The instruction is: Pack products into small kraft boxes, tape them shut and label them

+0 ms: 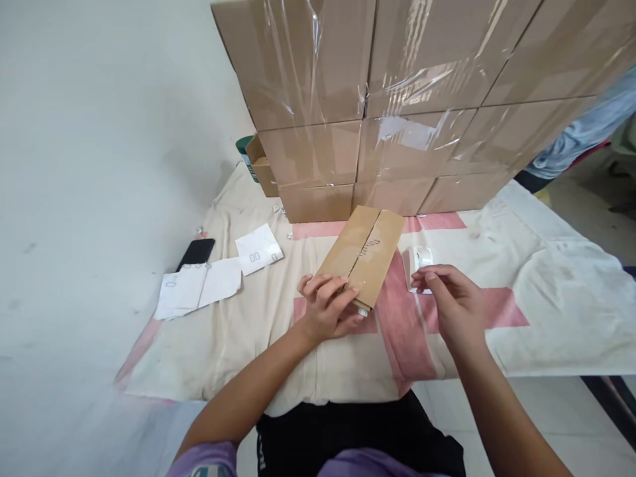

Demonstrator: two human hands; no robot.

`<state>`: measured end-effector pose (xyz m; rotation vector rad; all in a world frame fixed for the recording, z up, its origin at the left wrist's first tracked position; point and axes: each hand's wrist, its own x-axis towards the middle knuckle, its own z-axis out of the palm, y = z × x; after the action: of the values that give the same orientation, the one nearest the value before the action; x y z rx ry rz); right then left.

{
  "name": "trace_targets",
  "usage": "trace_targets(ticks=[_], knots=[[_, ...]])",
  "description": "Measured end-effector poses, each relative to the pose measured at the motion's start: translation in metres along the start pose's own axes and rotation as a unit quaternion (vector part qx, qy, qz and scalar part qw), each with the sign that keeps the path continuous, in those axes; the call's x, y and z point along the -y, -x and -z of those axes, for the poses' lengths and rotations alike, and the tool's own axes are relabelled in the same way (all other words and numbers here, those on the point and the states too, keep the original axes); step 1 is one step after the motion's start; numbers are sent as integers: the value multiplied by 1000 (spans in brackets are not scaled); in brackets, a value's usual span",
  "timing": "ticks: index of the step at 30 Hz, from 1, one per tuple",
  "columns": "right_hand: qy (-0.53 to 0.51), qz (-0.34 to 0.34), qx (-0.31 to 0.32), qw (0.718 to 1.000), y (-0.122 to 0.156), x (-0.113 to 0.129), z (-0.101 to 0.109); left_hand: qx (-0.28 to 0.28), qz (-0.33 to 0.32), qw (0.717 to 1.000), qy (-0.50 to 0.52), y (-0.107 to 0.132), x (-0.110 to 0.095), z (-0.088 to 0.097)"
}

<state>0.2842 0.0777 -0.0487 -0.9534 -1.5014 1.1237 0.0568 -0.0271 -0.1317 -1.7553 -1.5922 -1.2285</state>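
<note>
A small flat cardboard box point(372, 248) lies at a slant on the cloth-covered table, with a handwritten scrawl across its seam. My left hand point(328, 308) grips its near end, fingers over the top and the thumb by the lower edge. A bit of something white peeks out below that end. To the right, my right hand point(454, 301) has thumb and fingertips pinched together, in front of a white roll or strip of labels point(411, 260). Whatever the fingertips hold is too small to make out.
Taped cardboard cartons point(318, 152) form a tall stack at the back. White paper sheets point(199, 288) and a black phone-like object point(196, 253) lie on the left. A green-lidded container point(244, 144) stands beside an opened carton point(263, 169). A white wall point(99, 199) borders the left.
</note>
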Motion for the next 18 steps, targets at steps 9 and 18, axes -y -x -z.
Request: trace_targets(ticks=[9, 18], knots=[[44, 212, 147, 965, 36, -14, -48, -95, -6, 988, 118, -26, 20, 14], [202, 435, 179, 859, 43, 16, -85, -84, 17, 971, 223, -31, 25, 21]])
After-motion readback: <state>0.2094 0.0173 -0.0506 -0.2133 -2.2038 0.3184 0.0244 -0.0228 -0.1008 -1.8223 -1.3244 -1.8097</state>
